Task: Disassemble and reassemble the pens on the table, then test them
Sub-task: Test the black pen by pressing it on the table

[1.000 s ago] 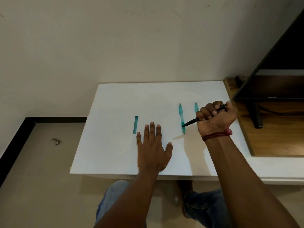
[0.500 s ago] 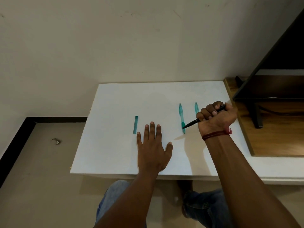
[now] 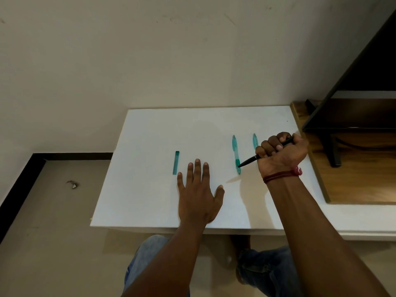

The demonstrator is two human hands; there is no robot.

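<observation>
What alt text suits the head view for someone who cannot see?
A right hand grips a black pen in a fist, tip angled down at a white table; the left hand lies flat on it. A teal pen by the tip, a second teal pen and a short teal piece also lie there.

1 head cam, wide-angle, looks fwd/down, close over white table [image 3: 150, 133].

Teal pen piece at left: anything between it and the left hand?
Nothing visible. The left hand lies flat on the white table, its fingers just right of the teal pen piece, with only bare tabletop between them.
</observation>
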